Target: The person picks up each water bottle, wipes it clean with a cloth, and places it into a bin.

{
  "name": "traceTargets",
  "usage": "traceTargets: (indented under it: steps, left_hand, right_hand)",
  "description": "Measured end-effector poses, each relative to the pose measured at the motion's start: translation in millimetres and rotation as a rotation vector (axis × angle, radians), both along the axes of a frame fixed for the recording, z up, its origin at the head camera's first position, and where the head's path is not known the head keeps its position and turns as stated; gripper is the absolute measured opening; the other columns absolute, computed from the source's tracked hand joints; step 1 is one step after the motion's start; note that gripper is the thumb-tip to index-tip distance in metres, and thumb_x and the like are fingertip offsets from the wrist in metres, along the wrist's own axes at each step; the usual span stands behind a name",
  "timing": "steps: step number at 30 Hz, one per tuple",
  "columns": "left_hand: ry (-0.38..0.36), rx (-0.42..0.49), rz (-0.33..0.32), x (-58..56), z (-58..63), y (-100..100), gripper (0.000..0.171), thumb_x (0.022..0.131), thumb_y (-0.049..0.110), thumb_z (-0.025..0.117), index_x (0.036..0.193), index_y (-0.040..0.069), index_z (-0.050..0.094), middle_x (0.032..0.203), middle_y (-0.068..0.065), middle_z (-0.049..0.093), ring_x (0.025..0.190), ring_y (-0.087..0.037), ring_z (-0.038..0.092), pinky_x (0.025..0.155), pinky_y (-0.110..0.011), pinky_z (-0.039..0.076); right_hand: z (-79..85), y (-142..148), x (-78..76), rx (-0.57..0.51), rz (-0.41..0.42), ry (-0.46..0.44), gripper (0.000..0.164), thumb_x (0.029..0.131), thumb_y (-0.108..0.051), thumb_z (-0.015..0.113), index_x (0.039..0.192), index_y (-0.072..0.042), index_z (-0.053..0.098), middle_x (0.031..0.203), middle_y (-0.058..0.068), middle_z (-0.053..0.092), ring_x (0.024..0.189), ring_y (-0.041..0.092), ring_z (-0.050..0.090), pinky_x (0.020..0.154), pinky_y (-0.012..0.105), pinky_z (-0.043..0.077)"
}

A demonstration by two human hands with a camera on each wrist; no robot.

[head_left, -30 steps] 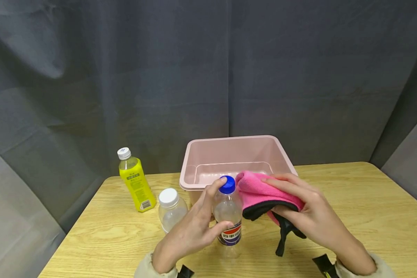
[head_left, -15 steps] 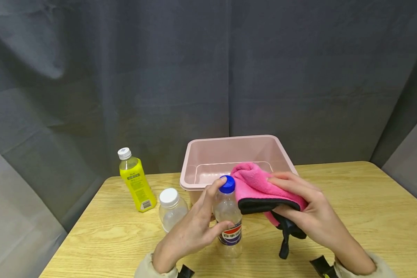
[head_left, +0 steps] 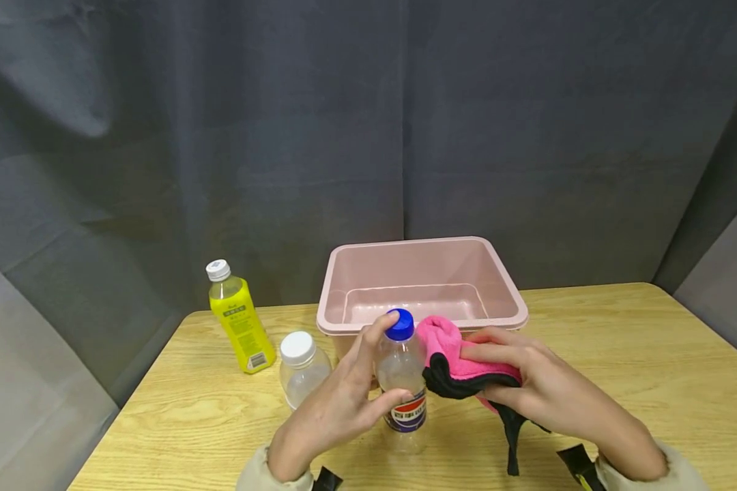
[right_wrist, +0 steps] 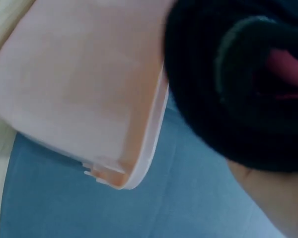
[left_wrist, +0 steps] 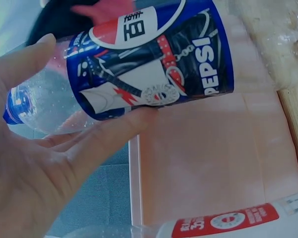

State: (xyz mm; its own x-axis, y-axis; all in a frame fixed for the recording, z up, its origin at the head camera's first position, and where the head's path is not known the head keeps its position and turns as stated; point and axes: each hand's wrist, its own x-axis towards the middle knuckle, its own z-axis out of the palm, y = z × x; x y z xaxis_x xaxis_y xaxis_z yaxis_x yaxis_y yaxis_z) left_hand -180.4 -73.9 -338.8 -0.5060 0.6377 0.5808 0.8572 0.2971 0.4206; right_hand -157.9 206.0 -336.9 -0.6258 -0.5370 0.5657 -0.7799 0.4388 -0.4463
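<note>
My left hand (head_left: 338,412) grips a clear plastic Pepsi bottle (head_left: 400,372), its index finger on the blue cap and its thumb across the label. The bottle stands upright on the table. In the left wrist view its printed label (left_wrist: 154,64) lies between thumb and fingers. Bunched in my right hand (head_left: 537,382) is a pink cloth (head_left: 445,344) with black edging and a dangling black strap. Its folded edge is right at the bottle's side, just below the cap. The cloth's dark rolled edge (right_wrist: 203,89) fills the upper right of the right wrist view and hides most of the hand.
Behind the bottle stands a pink plastic bin (head_left: 417,256) with nothing seen inside. A clear jar-like bottle with a white cap (head_left: 297,361) is left of my left hand. Farther left is a yellow-labelled bottle (head_left: 242,324). A grey curtain (head_left: 282,170) hangs behind the wooden table (head_left: 602,354).
The cloth rose slightly over the bottle's shoulder, then dropped lower and bunched differently in my right hand. The left hand and the Pepsi bottle stay in place.
</note>
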Motion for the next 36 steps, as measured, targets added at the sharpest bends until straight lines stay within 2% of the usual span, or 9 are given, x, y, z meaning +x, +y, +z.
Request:
traceTargets:
  steps: [4,8,12,19,24,27,30,33,36]
  left_hand:
    - [0.010,-0.005,0.007,0.7,0.5,0.1,0.092,0.086,0.007,0.081,0.151,0.015,0.017,0.149,-0.019,0.042,0.130,-0.030,0.052,0.105,-0.042,0.049]
    - [-0.007,-0.008,0.013,0.9,-0.3,0.7,0.091,0.087,0.007,0.080,0.152,0.015,0.017,0.151,-0.019,0.040,0.133,-0.030,0.049,0.107,-0.042,0.047]
    - [-0.004,-0.007,0.016,0.9,0.0,1.7,0.093,0.086,0.006,0.081,0.152,0.015,0.017,0.149,-0.020,0.042,0.131,-0.030,0.051,0.105,-0.043,0.048]
    - [0.006,-0.012,0.019,0.0,0.7,1.4,0.095,0.085,0.007,0.083,0.152,0.015,0.016,0.147,-0.020,0.044,0.128,-0.030,0.053,0.103,-0.044,0.050]
    - [0.013,-0.007,0.023,0.8,-1.2,-0.4,0.093,0.085,0.007,0.083,0.151,0.015,0.018,0.145,-0.019,0.045,0.124,-0.029,0.055,0.099,-0.042,0.054]
    - [0.018,-0.006,0.019,0.3,-0.8,-1.3,0.092,0.085,0.008,0.082,0.151,0.014,0.019,0.145,-0.019,0.045,0.122,-0.028,0.056,0.098,-0.040,0.054]
    - [0.016,-0.009,0.018,0.9,-0.4,-1.8,0.090,0.086,0.008,0.082,0.151,0.014,0.019,0.144,-0.017,0.046,0.124,-0.027,0.055,0.101,-0.041,0.052]
    - [0.004,-0.009,0.016,1.9,-1.1,-1.8,0.090,0.086,0.007,0.081,0.151,0.014,0.019,0.146,-0.017,0.045,0.126,-0.026,0.054,0.103,-0.040,0.050]
    - [0.002,-0.005,0.011,1.1,-2.0,-1.5,0.091,0.086,0.006,0.081,0.152,0.013,0.018,0.147,-0.017,0.044,0.125,-0.027,0.054,0.102,-0.038,0.051]
  right_hand:
    - [-11.1,-5.6,-2.7,0.255,-0.045,-0.081,0.047,0.071,0.007,0.081,0.110,-0.019,0.077,0.106,-0.008,0.063,0.091,0.011,0.059,0.074,0.034,0.055]
    - [-32.1,-15.9,-6.8,0.460,-0.076,-0.167,0.041,0.071,0.007,0.081,0.096,-0.025,0.077,0.092,-0.013,0.056,0.080,0.006,0.052,0.068,0.034,0.051]
    - [-47.4,-18.8,-11.2,0.525,-0.063,-0.175,0.036,0.068,0.004,0.084,0.089,-0.023,0.077,0.084,-0.015,0.051,0.074,0.003,0.049,0.064,0.030,0.049]
    - [-43.9,-18.5,-10.2,0.562,-0.088,-0.195,0.040,0.067,0.006,0.084,0.097,-0.020,0.079,0.091,-0.010,0.058,0.080,0.008,0.055,0.072,0.037,0.055]
    - [-27.6,-17.9,-3.7,0.449,-0.144,-0.099,0.048,0.069,0.006,0.081,0.109,-0.020,0.078,0.097,-0.008,0.058,0.078,0.009,0.055,0.068,0.034,0.053]
    - [-13.8,-16.1,-0.5,0.301,-0.148,-0.013,0.055,0.071,0.008,0.080,0.119,-0.018,0.075,0.105,-0.006,0.061,0.082,0.008,0.055,0.067,0.029,0.052]
    - [-3.0,-14.3,4.5,0.156,-0.156,0.078,0.062,0.069,0.006,0.085,0.125,-0.016,0.071,0.113,-0.002,0.063,0.089,0.010,0.058,0.069,0.027,0.053]
    - [4.7,-14.1,9.2,0.006,-0.185,0.150,0.070,0.064,0.010,0.087,0.127,-0.015,0.070,0.119,0.001,0.065,0.095,0.012,0.061,0.077,0.021,0.053]
    - [9.1,-15.1,10.3,-0.182,-0.169,0.184,0.072,0.063,0.015,0.086,0.127,-0.012,0.070,0.121,0.003,0.065,0.105,0.012,0.061,0.087,0.015,0.050]
